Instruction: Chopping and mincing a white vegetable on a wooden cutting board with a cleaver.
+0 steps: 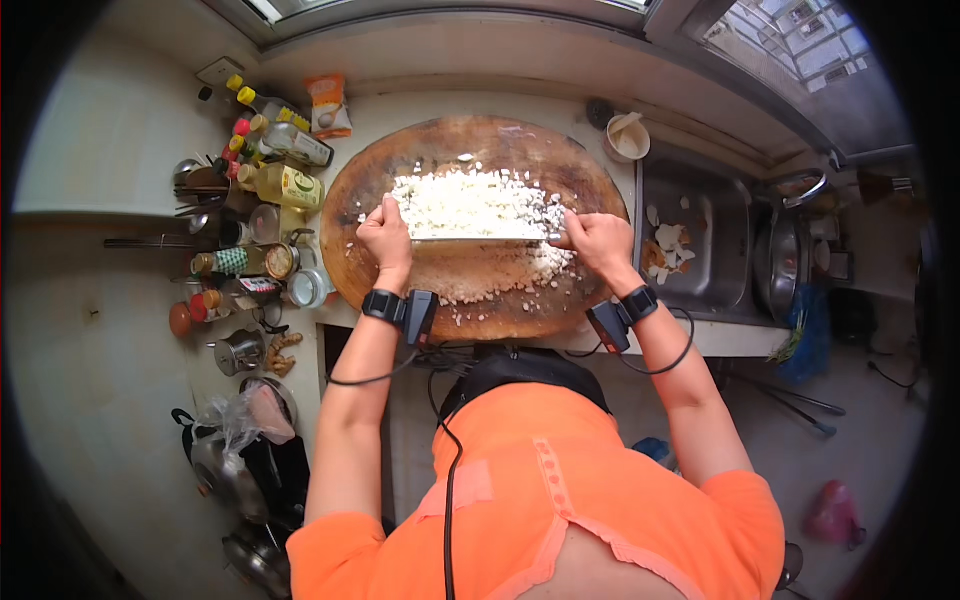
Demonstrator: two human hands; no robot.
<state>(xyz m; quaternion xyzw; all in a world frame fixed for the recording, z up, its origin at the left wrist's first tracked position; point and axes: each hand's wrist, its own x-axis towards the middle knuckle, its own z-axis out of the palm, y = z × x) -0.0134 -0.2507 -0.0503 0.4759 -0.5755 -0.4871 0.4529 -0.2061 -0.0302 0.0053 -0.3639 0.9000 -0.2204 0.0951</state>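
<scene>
A long thin metal blade [480,239], seen nearly edge-on and apparently a kitchen knife's, spans between my hands across a round wooden chopping board [480,139]. My left hand [386,238] is curled around its left end, thumb upward. At the other end my right hand [604,240] grips it and hides whatever handle is there. Beyond the blade lies a heap of finely chopped white food [472,199]. More crumbs are scattered on my side of the blade, thickest near my right hand. Both wrists wear black straps with small cabled devices.
Bottles [281,186], a glass jar [309,289], ginger [282,354] and a steel pot [238,352] crowd the left counter. An orange packet [328,105] stands behind. Right of the board are a white cup [627,139] and a steel sink [709,262] holding eggshells or peelings [670,244].
</scene>
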